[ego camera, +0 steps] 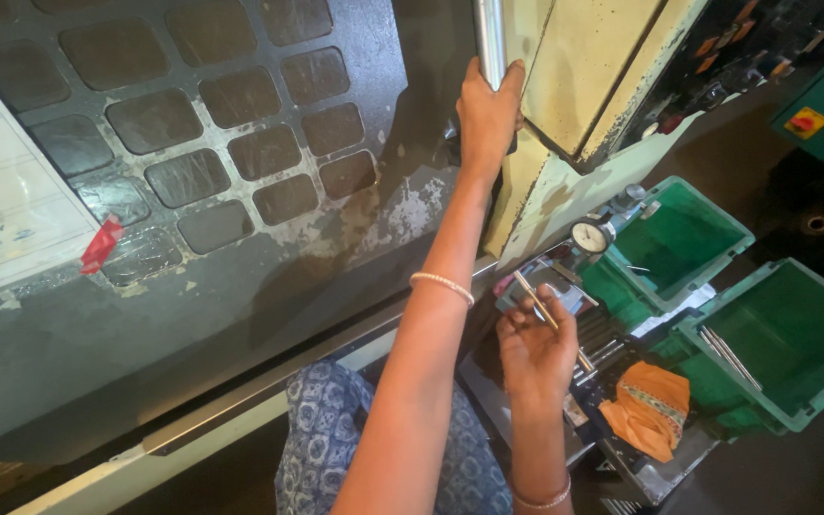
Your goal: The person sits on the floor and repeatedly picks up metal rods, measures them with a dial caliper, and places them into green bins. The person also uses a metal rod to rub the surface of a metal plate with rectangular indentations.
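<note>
The left hand is closed around the vertical polished steel door handle of the dark, worn machine door. The right hand loosely pinches one thin metal rod over the cluttered desk. A loose pinch could let the rod slip; fingers near the door's edge risk being caught. Two green plastic bins, one dial gauge and one orange cloth are in view.
</note>
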